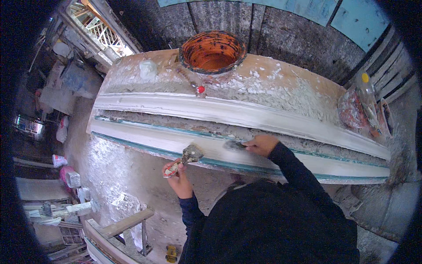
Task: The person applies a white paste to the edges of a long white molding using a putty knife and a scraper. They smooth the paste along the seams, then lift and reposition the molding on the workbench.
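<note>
2 hands in closed grip

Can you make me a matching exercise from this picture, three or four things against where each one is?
Things:
1. orange bucket
2. putty knife
3. clear bottle with yellow cap
4. flat scraper

Places:
A. in the right hand, on the white moulding
B. far right end of the bench
C. in the left hand
D. back of the bench, centre

Pairs: 1-D, 2-C, 3-B, 4-A

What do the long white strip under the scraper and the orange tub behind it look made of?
Long white strip: probably wet plaster, matte white, with crumbly lumps beside it. Orange tub: looks like plastic, smooth inside, its rim crusted with dark spatter.
</note>
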Demonstrator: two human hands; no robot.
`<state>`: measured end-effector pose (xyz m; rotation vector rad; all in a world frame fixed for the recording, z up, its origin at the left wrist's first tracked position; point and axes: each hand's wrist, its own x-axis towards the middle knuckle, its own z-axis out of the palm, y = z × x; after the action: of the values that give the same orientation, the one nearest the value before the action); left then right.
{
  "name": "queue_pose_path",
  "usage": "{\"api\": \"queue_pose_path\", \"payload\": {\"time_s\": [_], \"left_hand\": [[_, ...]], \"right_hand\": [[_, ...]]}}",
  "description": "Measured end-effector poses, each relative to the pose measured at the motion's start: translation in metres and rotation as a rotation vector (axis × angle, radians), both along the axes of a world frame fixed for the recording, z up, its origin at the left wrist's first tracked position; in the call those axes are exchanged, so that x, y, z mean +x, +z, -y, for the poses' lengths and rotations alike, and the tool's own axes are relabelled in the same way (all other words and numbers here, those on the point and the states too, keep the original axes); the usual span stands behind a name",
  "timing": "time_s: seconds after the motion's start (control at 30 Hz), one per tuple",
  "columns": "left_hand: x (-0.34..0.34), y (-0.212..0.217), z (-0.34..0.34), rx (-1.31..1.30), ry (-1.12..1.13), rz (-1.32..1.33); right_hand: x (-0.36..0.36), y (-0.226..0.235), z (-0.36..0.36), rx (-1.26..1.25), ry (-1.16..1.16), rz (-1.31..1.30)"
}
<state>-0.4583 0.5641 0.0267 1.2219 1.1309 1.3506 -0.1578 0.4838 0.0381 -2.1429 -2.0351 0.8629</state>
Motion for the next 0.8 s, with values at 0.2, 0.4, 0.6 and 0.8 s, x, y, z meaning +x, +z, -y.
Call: {"api": "queue_pose_path", "payload": {"time_s": [0.2, 0.4, 0.6, 0.8], "left_hand": [[-0.004, 0.003, 0.001, 0.031, -0.01, -0.018], [-0.004, -0.007, 0.001, -0.022, 0.015, 0.016], [-0.004, 0.0, -0.004, -0.01, -0.01, -0.015], [0.0, 0.004, -0.005, -0.017, 0.002, 0.014]], "right_hand": [[0.03, 0.014, 0.021, -0.017, 0.059, -0.045], [0.096, 0.058, 0.118, -0.216, -0.109, 0.163], [0.125, 0.047, 0.165, -0.255, -0.135, 0.139], [0.102, 0.042, 0.129, -0.187, -0.009, 0.151]]}}
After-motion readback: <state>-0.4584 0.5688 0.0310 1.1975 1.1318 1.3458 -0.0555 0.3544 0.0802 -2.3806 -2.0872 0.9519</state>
